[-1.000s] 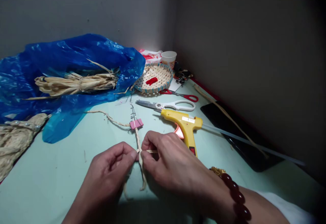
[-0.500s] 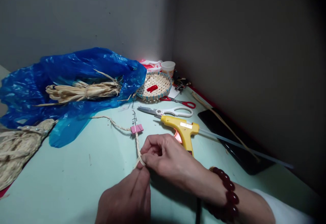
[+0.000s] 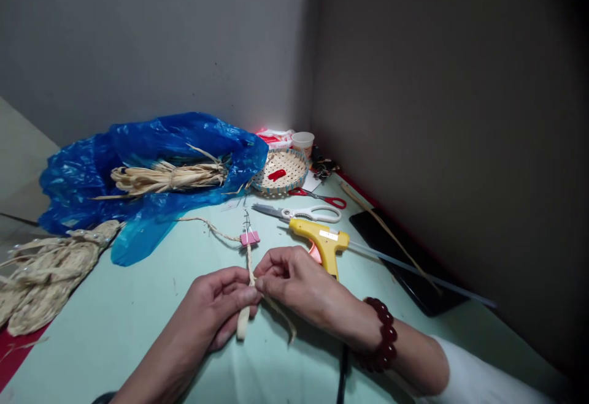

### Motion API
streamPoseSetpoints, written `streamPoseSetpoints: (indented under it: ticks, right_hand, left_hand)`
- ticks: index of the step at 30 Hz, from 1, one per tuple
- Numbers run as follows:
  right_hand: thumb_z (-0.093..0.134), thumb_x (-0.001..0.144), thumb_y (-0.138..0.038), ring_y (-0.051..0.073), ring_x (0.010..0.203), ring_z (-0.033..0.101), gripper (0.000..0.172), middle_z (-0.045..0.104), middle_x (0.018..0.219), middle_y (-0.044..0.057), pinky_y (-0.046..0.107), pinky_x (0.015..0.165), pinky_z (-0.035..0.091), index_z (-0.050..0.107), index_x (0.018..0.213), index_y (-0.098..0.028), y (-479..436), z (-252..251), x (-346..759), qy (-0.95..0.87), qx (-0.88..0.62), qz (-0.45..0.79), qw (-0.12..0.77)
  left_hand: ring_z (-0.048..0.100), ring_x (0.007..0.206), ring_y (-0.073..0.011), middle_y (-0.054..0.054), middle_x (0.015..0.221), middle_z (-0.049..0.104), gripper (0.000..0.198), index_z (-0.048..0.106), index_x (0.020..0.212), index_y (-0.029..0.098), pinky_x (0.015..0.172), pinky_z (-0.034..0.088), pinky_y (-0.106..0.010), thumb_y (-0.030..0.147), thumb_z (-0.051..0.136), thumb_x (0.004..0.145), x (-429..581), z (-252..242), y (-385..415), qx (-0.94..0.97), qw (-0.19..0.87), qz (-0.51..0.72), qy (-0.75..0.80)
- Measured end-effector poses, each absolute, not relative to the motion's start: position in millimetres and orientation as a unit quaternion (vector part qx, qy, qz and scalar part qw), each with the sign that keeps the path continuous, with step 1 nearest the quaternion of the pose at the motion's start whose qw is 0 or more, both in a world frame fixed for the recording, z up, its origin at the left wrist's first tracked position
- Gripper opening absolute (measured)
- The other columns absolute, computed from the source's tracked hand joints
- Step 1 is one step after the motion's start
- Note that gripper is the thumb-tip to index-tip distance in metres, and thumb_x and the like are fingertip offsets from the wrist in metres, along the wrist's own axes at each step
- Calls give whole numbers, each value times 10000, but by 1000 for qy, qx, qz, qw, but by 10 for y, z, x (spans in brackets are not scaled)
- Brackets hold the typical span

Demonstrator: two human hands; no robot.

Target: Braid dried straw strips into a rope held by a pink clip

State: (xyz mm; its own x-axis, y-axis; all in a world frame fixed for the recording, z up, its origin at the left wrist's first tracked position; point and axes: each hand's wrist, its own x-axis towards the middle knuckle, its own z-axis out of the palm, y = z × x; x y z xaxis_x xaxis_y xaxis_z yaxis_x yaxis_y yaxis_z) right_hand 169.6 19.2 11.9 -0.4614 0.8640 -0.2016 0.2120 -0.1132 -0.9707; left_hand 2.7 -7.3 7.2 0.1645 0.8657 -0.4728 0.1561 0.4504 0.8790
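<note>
A thin pale raffia braid [image 3: 250, 261] runs down from a pink binder clip [image 3: 250, 238] on the table. My left hand [image 3: 225, 303] pinches the lower end of the braid from the left; a flat loose strand hangs below its fingers. From the right, my right hand [image 3: 294, 278] pinches the braid at the same spot, thumb against fingertips, with a thinner strand trailing below it. A beaded bracelet [image 3: 380, 336] circles the right wrist. Beyond the clip, another length of braid curves left across the table. Just behind my right hand lies a yellow glue gun [image 3: 322, 238].
Behind the clip lie white-handled scissors [image 3: 299, 213] and red-handled scissors [image 3: 322, 197]. A woven basket [image 3: 288, 174] and a paper cup [image 3: 303, 141] stand farther back. At left, a blue plastic bag [image 3: 184, 131] holds a raffia bundle [image 3: 170, 177], near a woven raffia piece [image 3: 59, 275]. A black tablet-like slab [image 3: 391, 269] lies right.
My left hand has turned and moved up beside the braid, showing its thumb and fingers. Loose strands now hang below both hands. The whole view has shifted slightly.
</note>
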Motion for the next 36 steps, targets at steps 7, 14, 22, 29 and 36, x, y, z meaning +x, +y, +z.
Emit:
streamPoseSetpoints:
  ticks: [7, 14, 22, 29, 36]
  right_hand:
    - [468, 804, -127, 91, 571, 497, 186, 695, 682, -1, 188, 519, 312, 648, 774, -162, 161, 77, 1757, -714, -434, 495, 239]
    - [457, 818, -101, 133, 687, 604, 168, 715, 690, -14, 220, 627, 346, 598, 855, -184, 99, 36, 1734, -751, -435, 429, 252]
    - [486, 839, -155, 125, 650, 533, 210, 668, 678, -2, 238, 633, 315, 642, 701, -174, 156, 218, 1862, -813, -421, 351, 195]
    - [452, 872, -188, 102, 494, 445, 209, 576, 570, -10, 246, 513, 265, 587, 713, -181, -30, 350, 1803, -848, -437, 244, 172]
    - [539, 762, -138, 197, 574, 569, 192, 644, 718, 74, 287, 464, 290, 518, 952, -130, -303, 37, 1569, -934, -342, 34, 95]
  left_hand:
    - [309, 468, -64, 55, 538, 475, 247, 658, 743, 135, 440, 213, -185, 382, 658, 743, -58, 111, -54, 519, 551, 275, 593]
    - [245, 414, -63, 88, 482, 387, 290, 576, 681, 155, 406, 169, -203, 435, 589, 756, 35, 69, -54, 509, 541, 281, 608]
    - [197, 441, -76, 109, 474, 283, 265, 529, 671, 183, 413, 134, -215, 414, 551, 797, 56, 31, -81, 505, 539, 286, 611]
    - [219, 416, -66, 102, 459, 317, 246, 469, 592, 193, 401, 136, -212, 322, 554, 784, 75, 27, -127, 508, 535, 313, 598]
    - [56, 362, -42, 144, 383, 197, 311, 465, 594, 207, 354, 46, -207, 420, 567, 796, 54, -7, -125, 413, 658, 329, 537]
